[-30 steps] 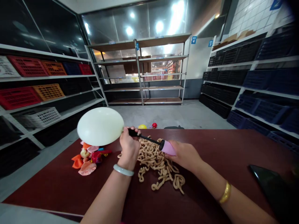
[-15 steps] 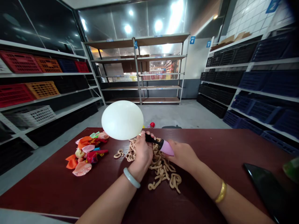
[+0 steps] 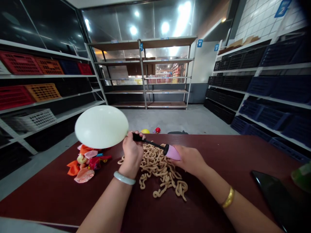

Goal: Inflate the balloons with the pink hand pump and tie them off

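A hand-held balloon pump (image 3: 173, 152) stretches between my hands, its pink body on the right and its black nozzle end on the left. My right hand (image 3: 190, 159) is closed round the pink body. Closed at the nozzle end, my left hand (image 3: 133, 147) also keeps the neck of a pale, inflated balloon (image 3: 101, 127) there; the neck is hidden by the fingers. The thin black rod of the pump shows between the two parts. Beneath the pump lies a heap of tan, curly strands (image 3: 157, 161), which look like uninflated long balloons.
Colourful flat balloons (image 3: 85, 163) lie left on the dark red table (image 3: 206, 200). A black phone-like slab (image 3: 272, 194) and a green object (image 3: 302, 177) are at the right. Beyond the table, a red ball-like thing (image 3: 157, 130) is on the floor. Shelves (image 3: 167, 61) with crates stand around.
My left hand has moved left with the nozzle end and the balloon, drawing the pump out so its rod shows longer. The balloon looks larger. My right hand has hardly moved.
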Available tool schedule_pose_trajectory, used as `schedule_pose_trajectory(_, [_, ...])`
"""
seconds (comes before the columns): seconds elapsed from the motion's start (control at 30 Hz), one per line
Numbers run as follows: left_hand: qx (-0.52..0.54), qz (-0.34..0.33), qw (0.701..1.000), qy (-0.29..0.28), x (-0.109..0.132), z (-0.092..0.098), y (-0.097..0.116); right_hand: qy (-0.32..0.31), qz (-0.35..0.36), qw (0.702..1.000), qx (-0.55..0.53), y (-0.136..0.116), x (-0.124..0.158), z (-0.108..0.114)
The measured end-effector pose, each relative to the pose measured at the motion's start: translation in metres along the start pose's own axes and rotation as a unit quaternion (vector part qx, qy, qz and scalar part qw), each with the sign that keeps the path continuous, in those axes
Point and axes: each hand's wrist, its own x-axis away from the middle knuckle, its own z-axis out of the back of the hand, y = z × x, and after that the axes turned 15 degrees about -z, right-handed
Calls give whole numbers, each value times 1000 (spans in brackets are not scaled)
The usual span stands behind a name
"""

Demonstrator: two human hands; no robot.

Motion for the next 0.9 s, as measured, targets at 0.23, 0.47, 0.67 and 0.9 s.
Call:
schedule_pose_trajectory(0.23, [1, -24, 999, 35, -17, 13, -3, 6, 9, 1000, 21, 7, -1, -6])
schedule_pose_trajectory(0.47, [4, 39, 999, -2, 45, -7, -34, 8, -7, 1000, 9, -4, 4, -5])
schedule_pose_trajectory(0.67, [-12, 60, 998, -7, 72, -21, -38, 13, -28, 999, -21, -13, 8, -3])
schedule_pose_trajectory(0.9, [-3, 37, 999, -18, 29, -12, -20, 8, -16, 1000, -19, -6, 3, -1])
